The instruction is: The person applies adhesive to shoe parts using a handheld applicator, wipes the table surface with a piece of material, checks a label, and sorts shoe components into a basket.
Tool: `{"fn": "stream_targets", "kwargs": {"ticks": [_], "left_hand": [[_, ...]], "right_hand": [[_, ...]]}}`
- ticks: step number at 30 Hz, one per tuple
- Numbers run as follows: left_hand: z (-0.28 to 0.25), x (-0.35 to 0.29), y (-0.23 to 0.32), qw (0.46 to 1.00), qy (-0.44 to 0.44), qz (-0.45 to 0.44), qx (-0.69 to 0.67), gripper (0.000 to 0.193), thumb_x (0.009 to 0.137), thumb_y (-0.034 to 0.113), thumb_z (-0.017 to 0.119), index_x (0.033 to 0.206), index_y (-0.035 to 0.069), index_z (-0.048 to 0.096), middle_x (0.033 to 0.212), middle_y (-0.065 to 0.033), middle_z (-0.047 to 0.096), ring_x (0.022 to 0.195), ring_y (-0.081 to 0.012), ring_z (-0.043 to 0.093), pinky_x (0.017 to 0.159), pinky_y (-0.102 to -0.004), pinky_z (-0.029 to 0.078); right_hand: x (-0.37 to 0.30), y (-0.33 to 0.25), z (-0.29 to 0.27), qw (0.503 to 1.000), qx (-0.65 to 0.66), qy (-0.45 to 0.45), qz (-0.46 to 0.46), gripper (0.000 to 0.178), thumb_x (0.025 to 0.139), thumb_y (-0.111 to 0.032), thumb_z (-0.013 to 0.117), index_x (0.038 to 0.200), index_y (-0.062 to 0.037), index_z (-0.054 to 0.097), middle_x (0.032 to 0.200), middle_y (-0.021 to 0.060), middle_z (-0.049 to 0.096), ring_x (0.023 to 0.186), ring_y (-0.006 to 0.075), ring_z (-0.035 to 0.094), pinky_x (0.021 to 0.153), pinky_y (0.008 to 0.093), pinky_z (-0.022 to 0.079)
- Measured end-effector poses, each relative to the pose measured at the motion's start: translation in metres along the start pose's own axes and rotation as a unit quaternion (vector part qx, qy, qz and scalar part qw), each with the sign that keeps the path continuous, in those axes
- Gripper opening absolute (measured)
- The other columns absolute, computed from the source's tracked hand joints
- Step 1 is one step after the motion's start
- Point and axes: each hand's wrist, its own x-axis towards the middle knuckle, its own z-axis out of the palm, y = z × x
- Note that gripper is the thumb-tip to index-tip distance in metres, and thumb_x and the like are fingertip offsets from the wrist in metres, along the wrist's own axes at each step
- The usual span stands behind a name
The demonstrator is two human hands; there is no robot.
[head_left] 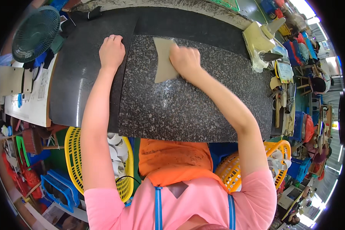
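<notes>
A flat beige piece of sheet material [163, 63] with curved-in sides lies on the speckled dark stone slab [195, 111]. At its right edge is my right hand [186, 62], fingers curled and closed on the piece; the fingertips are hidden beneath the hand. My left hand [112, 53], wearing a ring, rests knuckles-up on the black mat [78, 82], just left of the slab. Its fingers are bent closed, and whatever they might hold is out of sight.
Yellow baskets stand below the bench, one [73, 153] at the left with white rolled pieces, another [281, 147] at the right. A green fan [36, 33] is at far left. A cream container [253, 40] and tools [278, 107] line the right edge.
</notes>
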Motion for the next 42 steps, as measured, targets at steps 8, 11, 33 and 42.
{"fn": "stream_targets", "kwargs": {"ticks": [8, 11, 33, 42], "left_hand": [[-0.001, -0.005, 0.006, 0.998, 0.01, 0.028, 0.053, 0.009, 0.077, 0.009, 0.055, 0.083, 0.004, 0.058, 0.087, -0.0102, 0.06, 0.085, -0.0264, 0.059, 0.07, -0.0365, 0.051], [-0.006, -0.003, 0.004, 0.996, -0.014, 0.012, 0.085, 0.008, 0.077, 0.01, 0.055, 0.082, 0.004, 0.057, 0.086, -0.0099, 0.061, 0.084, -0.0258, 0.059, 0.069, -0.0361, 0.051], [-0.007, -0.006, -0.007, 0.999, 0.005, 0.012, 0.035, 0.02, 0.08, 0.01, 0.05, 0.096, 0.007, 0.063, 0.094, -0.0088, 0.064, 0.09, -0.0272, 0.06, 0.076, -0.0378, 0.05], [-0.002, 0.009, 0.019, 0.997, -0.012, 0.022, 0.078, 0.02, 0.082, 0.013, 0.054, 0.099, 0.008, 0.062, 0.094, -0.0081, 0.062, 0.088, -0.027, 0.059, 0.072, -0.0378, 0.051]], "right_hand": [[-0.162, -0.001, -0.058, 0.975, 0.07, 0.014, -0.209, 0.009, 0.067, -0.014, 0.059, 0.068, -0.0106, 0.051, 0.055, 0.0021, 0.05, 0.046, 0.0187, 0.052, 0.046, 0.0337, 0.039], [-0.095, -0.026, -0.03, 0.962, 0.034, 0.014, -0.272, 0.008, 0.07, -0.015, 0.057, 0.067, -0.0103, 0.051, 0.06, 0.001, 0.054, 0.051, 0.0184, 0.055, 0.047, 0.0331, 0.04], [-0.093, -0.053, -0.022, 0.983, 0.058, 0.001, -0.174, 0.007, 0.069, -0.013, 0.058, 0.073, -0.0083, 0.055, 0.057, 0.0025, 0.054, 0.047, 0.0199, 0.055, 0.049, 0.0327, 0.044], [-0.054, 0.069, -0.015, 0.995, -0.013, 0.095, -0.041, 0.012, 0.078, -0.018, 0.053, 0.069, -0.0102, 0.052, 0.059, 0.0059, 0.058, 0.049, 0.0272, 0.056, 0.049, 0.0396, 0.044]]}}
